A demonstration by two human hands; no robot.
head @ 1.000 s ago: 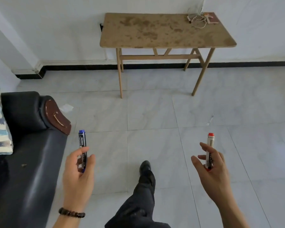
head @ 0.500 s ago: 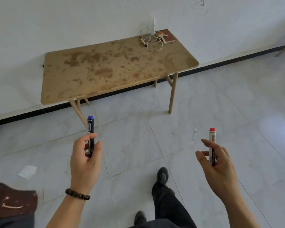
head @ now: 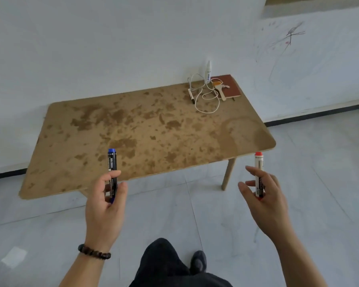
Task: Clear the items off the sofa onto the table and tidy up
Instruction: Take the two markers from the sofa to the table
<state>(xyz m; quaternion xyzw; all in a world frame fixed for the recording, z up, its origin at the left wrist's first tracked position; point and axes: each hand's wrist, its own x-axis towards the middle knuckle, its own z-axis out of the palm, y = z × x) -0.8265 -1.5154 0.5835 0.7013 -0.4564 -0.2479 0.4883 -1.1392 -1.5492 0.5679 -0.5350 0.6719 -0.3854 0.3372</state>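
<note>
Both hands now closer to counter (head: 145, 129): left hand (head: 104, 201) grips blue marker (head: 112, 172) upright over its near edge, right hand (head: 263, 195) grips red marker (head: 259, 172) upright just off its right corner.

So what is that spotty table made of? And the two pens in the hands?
The table looks like wood or pressed board: matte tan top with darker brown blotches, thin edge, pale wooden leg. The blue-capped marker in the left hand and the red-capped marker in the right hand look like smooth plastic, with printed labels round their barrels.
</note>
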